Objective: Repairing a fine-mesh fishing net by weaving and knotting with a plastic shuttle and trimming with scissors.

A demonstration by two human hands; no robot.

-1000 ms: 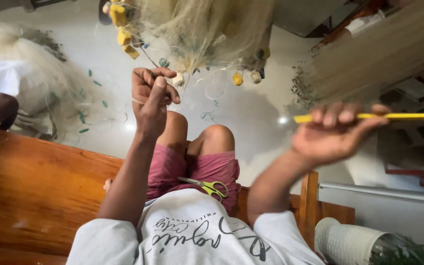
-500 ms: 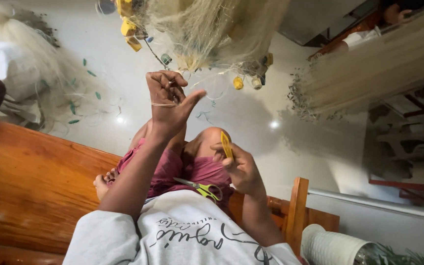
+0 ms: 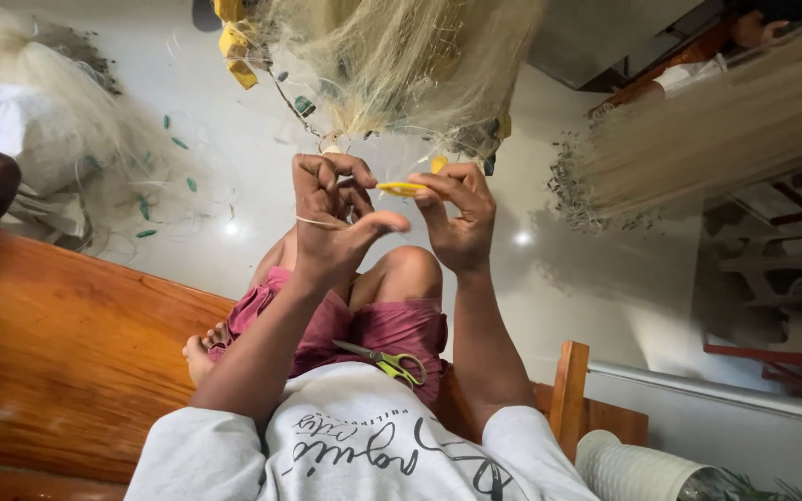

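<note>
Here both hands (image 3: 392, 218) together — right pinching yellow netting needle (image 3: 401, 188), left gripping net (image 3: 401, 65) twine.

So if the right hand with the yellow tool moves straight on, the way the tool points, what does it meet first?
Most likely the left hand: the yellow netting needle in the right hand points at its fingers, though depth is unclear.

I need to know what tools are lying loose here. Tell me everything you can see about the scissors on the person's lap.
The scissors are small, with yellow-green plastic handle loops and slim grey metal blades. They lie flat on the maroon shorts, just past the hem of the grey printed shirt. The blades look closed or nearly so and point toward the person's left side. Neither hand touches them.
</note>
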